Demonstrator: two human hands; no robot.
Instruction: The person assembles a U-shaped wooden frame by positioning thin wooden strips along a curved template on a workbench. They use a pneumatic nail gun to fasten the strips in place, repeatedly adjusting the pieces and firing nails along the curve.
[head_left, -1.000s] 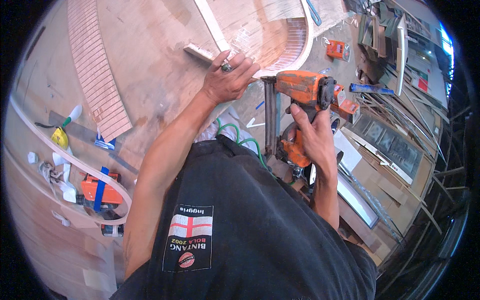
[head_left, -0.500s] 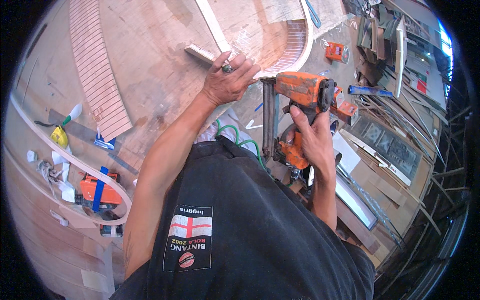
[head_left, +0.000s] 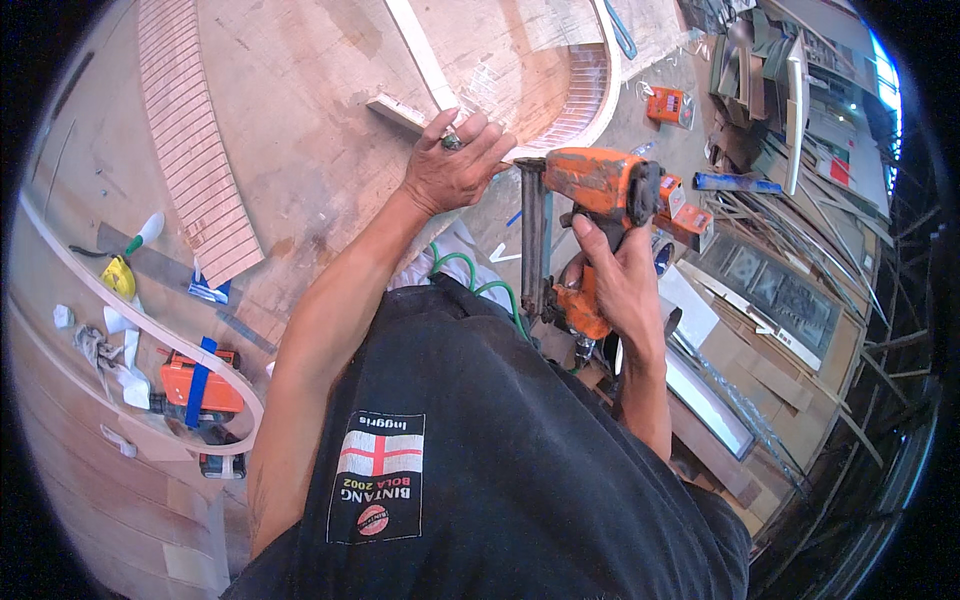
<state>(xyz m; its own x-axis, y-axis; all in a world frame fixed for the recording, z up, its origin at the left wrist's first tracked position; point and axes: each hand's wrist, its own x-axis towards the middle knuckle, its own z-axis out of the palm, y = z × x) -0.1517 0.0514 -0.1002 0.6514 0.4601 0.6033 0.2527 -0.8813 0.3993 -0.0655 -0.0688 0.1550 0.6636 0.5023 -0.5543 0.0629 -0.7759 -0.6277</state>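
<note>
My right hand (head_left: 622, 275) is wrapped around the handle of a worn orange nail gun (head_left: 590, 180), its thumb lying near the trigger. The gun's dark nose and long magazine are turned to the left, with the nose close to the near end of a curved wooden frame (head_left: 605, 95). Just left of that nose, my left hand (head_left: 455, 165) has its fingers curled over the frame's near edge, a ring on one finger. A pale wooden strip (head_left: 420, 50) runs away from under this hand, and a short wooden piece (head_left: 395, 110) sticks out to its left.
A slotted plywood strip (head_left: 195, 140) lies on the left of the worktop. Below it are a yellow tape measure (head_left: 118, 277), an orange tool (head_left: 185, 380) and a curved wooden band (head_left: 150, 325). Orange boxes (head_left: 668, 107) and stacked boards (head_left: 760, 380) stand at right. A green hose (head_left: 505, 290) loops near my waist.
The nail gun and my right hand have shifted slightly to the left, bringing the nose a little closer to my left hand. My left hand has barely moved.
</note>
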